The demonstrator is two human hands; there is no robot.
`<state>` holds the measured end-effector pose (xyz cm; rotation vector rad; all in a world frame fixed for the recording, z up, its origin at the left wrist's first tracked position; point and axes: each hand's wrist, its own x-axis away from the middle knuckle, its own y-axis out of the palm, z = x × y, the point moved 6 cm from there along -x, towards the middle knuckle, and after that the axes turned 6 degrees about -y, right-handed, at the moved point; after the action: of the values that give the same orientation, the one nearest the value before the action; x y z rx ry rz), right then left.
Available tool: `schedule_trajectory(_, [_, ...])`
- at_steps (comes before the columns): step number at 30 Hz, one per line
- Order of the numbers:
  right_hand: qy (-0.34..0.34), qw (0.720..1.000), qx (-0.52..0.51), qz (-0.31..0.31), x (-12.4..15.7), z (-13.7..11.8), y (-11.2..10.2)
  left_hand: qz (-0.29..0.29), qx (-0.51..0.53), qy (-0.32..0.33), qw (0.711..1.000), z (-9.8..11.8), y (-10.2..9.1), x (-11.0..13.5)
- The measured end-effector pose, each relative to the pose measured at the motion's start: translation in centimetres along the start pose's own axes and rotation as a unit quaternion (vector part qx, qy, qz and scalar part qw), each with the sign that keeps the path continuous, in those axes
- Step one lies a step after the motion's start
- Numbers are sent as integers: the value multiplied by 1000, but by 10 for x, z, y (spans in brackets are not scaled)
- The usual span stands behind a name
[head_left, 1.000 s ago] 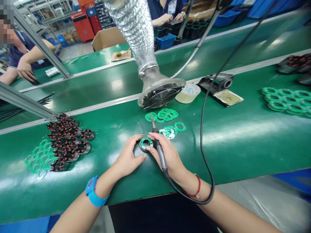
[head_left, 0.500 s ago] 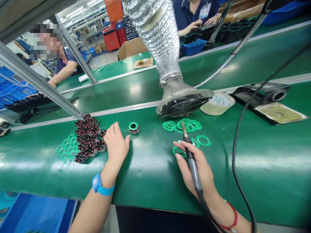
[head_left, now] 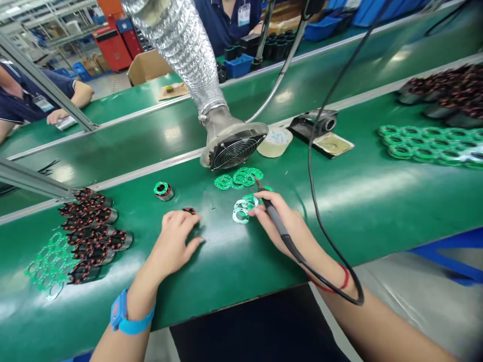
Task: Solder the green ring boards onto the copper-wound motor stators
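Note:
My left hand (head_left: 171, 244) is curled around a stator with copper windings (head_left: 189, 210); only its top edge shows past my fingers, and my thumb stands apart at the front. A soldering iron (head_left: 277, 221) lies in my right hand (head_left: 289, 229), its tip pointing away over green ring-shaped circuit boards (head_left: 247, 177). My right fingertips are beside a nearer pile with a pale ring board (head_left: 240, 212); whether they touch it I cannot tell. Behind my left hand stands a stator with a green ring board on top (head_left: 163, 191).
Rows of stators (head_left: 90, 241) stand at left, beside flat green rings (head_left: 53, 264). A fume extractor hood (head_left: 237, 148) hangs ahead, near a tape roll (head_left: 275, 142) and iron stand (head_left: 320, 133). The iron's cable (head_left: 311, 171) loops at right. More ring boards (head_left: 426, 143) lie far right.
The view has turned to the right. My left hand has come away from the stator rows toward the middle with a stator. My right hand keeps the soldering iron, with fingertips near the pale ring.

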<state>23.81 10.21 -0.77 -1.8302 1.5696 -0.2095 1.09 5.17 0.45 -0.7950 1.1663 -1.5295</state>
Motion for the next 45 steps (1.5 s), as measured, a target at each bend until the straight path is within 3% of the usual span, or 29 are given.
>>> schedule_trajectory(4, [-56, 993, 59, -81, 2, 4, 20, -18, 72, 56, 996, 20, 5, 4])
schedule_trajectory(8, [-105, 981, 107, -120, 6, -2, 40, 6, 80, -8, 997, 4, 8, 1])
schedule_trajectory(12, [-176, 967, 90, -163, 13, -20, 54, -44, 81, -44, 995, -11, 20, -6])
schedule_trajectory(14, [-200, 966, 58, -152, 16, -30, 55, -47, 104, -34, 993, -11, 23, -9])
schedule_trajectory(20, [-205, 977, -53, -28, 19, -42, 42, -34, 150, -13, 988, 1, 27, -10])
schedule_trajectory(25, [-239, 969, -60, -19, 21, -45, 41, -49, 126, -33, 990, 6, 29, -13])
schedule_trajectory(28, [-223, 974, -36, -11, 23, -39, 40, -31, 165, -36, 985, 8, 29, -15])
schedule_trajectory(33, [-192, 979, 16, -64, 29, -30, 44, -10, 227, -32, 973, 13, 29, -10])
schedule_trajectory(38, [-178, 983, 5, -34, 29, -27, 28, 12, 139, 3, 990, 21, 14, -4])
schedule_trajectory(42, [-181, 983, 0, -24, 31, -20, 12, -30, 8, 40, 999, 29, 14, -5])
schedule_trajectory(45, [-155, 988, -9, -1, 35, -12, 1, -58, -2, 59, 997, 32, 21, -8])
